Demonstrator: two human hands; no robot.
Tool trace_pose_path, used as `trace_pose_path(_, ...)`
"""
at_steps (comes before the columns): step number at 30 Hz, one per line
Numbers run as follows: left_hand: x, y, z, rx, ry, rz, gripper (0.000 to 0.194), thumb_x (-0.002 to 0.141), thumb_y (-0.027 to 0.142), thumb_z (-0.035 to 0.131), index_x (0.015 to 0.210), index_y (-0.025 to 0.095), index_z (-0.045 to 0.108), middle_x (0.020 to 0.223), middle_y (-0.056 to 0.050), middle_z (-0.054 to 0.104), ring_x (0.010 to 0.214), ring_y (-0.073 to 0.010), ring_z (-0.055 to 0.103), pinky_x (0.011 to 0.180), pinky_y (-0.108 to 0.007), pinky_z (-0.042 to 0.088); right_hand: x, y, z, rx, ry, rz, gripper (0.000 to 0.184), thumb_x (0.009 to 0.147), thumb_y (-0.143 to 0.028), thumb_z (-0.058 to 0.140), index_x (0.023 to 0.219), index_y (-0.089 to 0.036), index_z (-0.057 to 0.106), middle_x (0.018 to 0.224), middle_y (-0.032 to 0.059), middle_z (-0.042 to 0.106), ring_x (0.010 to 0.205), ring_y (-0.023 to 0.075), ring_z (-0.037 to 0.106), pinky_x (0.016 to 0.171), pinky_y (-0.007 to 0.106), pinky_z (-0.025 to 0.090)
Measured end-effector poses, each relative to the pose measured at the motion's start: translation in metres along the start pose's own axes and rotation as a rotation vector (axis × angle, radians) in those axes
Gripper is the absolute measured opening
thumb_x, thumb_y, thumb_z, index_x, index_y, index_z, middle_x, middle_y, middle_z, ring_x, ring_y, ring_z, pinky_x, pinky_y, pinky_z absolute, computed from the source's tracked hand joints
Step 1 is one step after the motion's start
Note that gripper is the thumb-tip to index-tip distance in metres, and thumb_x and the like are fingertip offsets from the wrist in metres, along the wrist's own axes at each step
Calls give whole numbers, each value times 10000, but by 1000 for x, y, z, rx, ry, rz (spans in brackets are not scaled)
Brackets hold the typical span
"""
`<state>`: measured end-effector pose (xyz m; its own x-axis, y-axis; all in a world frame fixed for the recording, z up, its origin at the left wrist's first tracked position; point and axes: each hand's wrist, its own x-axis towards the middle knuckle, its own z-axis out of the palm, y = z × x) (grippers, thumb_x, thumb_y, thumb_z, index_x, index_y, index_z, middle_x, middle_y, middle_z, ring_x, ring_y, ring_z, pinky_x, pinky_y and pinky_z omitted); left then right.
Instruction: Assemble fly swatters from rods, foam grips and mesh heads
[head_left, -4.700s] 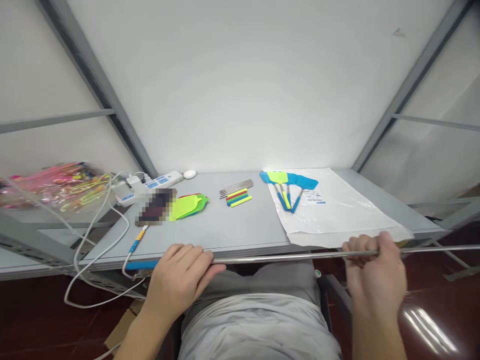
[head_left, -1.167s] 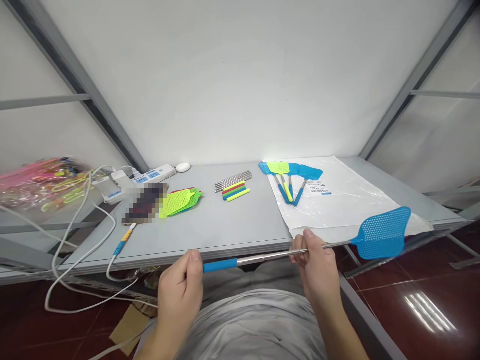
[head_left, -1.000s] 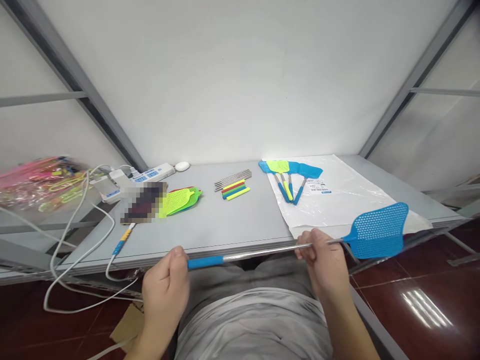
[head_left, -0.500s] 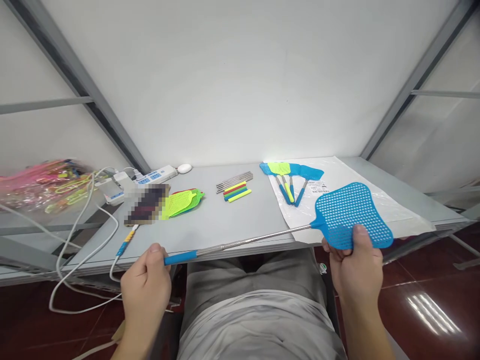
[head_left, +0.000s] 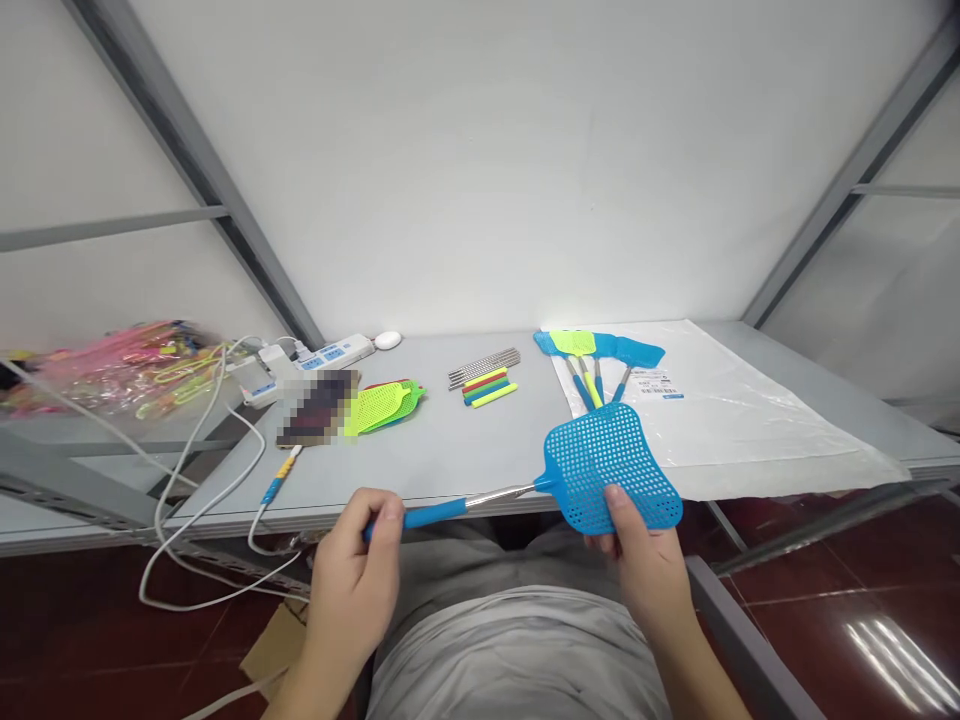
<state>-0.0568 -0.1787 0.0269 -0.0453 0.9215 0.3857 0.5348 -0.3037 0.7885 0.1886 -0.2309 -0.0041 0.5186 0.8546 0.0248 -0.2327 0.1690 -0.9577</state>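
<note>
A blue fly swatter (head_left: 606, 462) with a short stretch of metal rod showing is held between my hands, over the table's front edge. My left hand (head_left: 358, 560) is closed around the end of its blue grip. My right hand (head_left: 645, 555) pinches the lower part of the mesh head, thumb on top and fingers beneath. Behind the head, several fly swatters (head_left: 574, 343) with blue and yellow-green heads lie fanned out. Metal rods (head_left: 484, 367) and coloured handle tubes (head_left: 489, 388) lie in a group mid-table. Loose swatter heads (head_left: 386, 405), green on top, are stacked to their left.
On the left of the table (head_left: 420, 465) are a pixelated dark device (head_left: 315, 408), a power strip (head_left: 337, 355) and a white mouse-like object (head_left: 388, 340). White cables (head_left: 161, 530) hang off that side. A white plastic bag (head_left: 750, 420) covers the right part. Bagged colourful items (head_left: 127, 365) lie far left.
The swatter's metal rod has become much shorter, and my hands have come closer together. My left hand has moved right, my right hand left. The view has shifted slightly.
</note>
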Motion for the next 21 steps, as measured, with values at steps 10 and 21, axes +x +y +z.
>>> trace_pose_path(10, -6, -12, 13, -97, -178, 454, 167, 870, 141, 601, 997, 235, 550, 781, 19, 586, 692, -129, 572, 657, -236, 466, 11, -14, -11, 68, 132, -18, 399, 777, -513, 723, 633, -194, 530, 536, -33, 487, 442, 95, 436, 383, 226, 366)
trace_pose_path(21, 11, 11, 23, 46, -237, 306, 192, 942, 297, 531, 787, 211, 606, 645, 53, 589, 584, -102, 536, 567, -193, 414, 17, -18, -29, 67, 108, -102, 363, 766, -486, 750, 643, -200, 563, 553, -31, 521, 460, 99, 461, 446, 250, 432)
